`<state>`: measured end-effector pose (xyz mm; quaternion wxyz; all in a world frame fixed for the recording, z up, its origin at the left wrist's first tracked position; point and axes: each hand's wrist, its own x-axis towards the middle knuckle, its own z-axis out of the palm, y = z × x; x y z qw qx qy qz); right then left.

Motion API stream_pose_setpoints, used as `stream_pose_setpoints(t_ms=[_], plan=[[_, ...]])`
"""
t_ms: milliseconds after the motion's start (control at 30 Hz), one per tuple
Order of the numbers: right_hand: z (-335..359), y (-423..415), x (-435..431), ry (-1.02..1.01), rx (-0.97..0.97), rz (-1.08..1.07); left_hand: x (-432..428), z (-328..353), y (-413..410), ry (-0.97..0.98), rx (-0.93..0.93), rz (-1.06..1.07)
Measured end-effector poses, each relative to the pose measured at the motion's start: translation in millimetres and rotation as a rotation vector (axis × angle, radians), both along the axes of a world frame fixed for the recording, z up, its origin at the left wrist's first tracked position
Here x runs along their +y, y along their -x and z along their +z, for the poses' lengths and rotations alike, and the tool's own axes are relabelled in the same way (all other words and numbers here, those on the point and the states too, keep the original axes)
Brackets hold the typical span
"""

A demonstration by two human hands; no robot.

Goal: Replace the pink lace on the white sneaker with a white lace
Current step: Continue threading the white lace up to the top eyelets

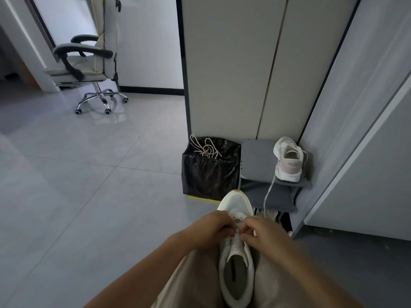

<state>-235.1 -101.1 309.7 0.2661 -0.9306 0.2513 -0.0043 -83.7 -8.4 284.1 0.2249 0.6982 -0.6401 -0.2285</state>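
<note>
Beige trousers (195,283) grip the white mesh sneaker (235,252) at the lap's front edge, heel near and toe pointing away. The left hand (211,228) and right hand (262,232) meet over its eyelets with fingers curled inward. I cannot tell whether either pinches a lace.

A hard tug could slide the shoe forward off the lap, or pull a lace end back out under the knuckles. Both elbows have room.

Ahead, the toe nears the black plastic bin bag (209,176), where the tangled pink speckled lace (205,150) lies at its far rim. At the grey metal shelf's (255,158) right edge stands a second white sneaker (289,161), its dangling white lace (269,190) likely to snag.
</note>
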Motion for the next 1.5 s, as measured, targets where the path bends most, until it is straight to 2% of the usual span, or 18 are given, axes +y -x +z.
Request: stream_pose_setpoints(t_ms=[133,267,333,433,500,567,633,733,800,867,900,967,1033,1100,1167,1233,1400,1500], plan=[[3,-4,7,-0.025,0.040,-0.039,-2,6,-3,-0.084,-0.002,-0.033],[5,-3,2,-0.281,0.152,-0.121,-7,11,1,-0.118,-0.073,-0.081],[3,-6,-3,-0.318,0.201,-0.144,-5,11,5,-0.115,-0.115,-0.066],[7,-9,-5,-0.409,0.209,-0.191,8,5,5,-0.075,0.019,0.015],[11,-6,-9,-0.599,0.167,-0.246,20,2,5,-0.105,0.116,0.068],[13,-2,-13,-0.714,0.132,-0.273,28,1,5,-0.108,0.122,0.121],[12,1,-17,-0.604,0.152,-0.223,33,4,3,-0.063,0.084,0.182],[7,7,-26,-0.273,0.241,-0.171,43,10,-10,-0.033,-0.005,0.204],[5,13,-32,-0.075,0.248,-0.202,50,19,-21,-0.022,0.004,0.269],[7,12,-28,0.040,0.081,-0.236,51,30,-24,0.028,0.157,0.374],[9,9,-22,0.013,-0.064,-0.220,49,37,-22,0.063,0.249,0.394],[15,-5,-6,-0.214,-0.253,-0.135,39,52,-10,0.112,0.404,0.354],[17,-17,10,-0.455,-0.323,-0.052,26,65,2,0.123,0.481,0.290],[18,-18,6,-0.545,-0.394,-0.140,19,74,2,0.099,0.461,0.277],[16,-8,-13,-0.581,-0.484,-0.321,26,82,-11,0.051,0.352,0.309],[9,9,-32,-0.708,-0.562,-0.457,43,85,-31,-0.004,0.255,0.364],[-16,23,-32,-0.728,-0.506,-0.475,91,81,-75,-0.083,0.200,0.575],[-20,21,-34,-0.677,-0.426,-0.490,96,75,-81,-0.019,0.172,0.682]])
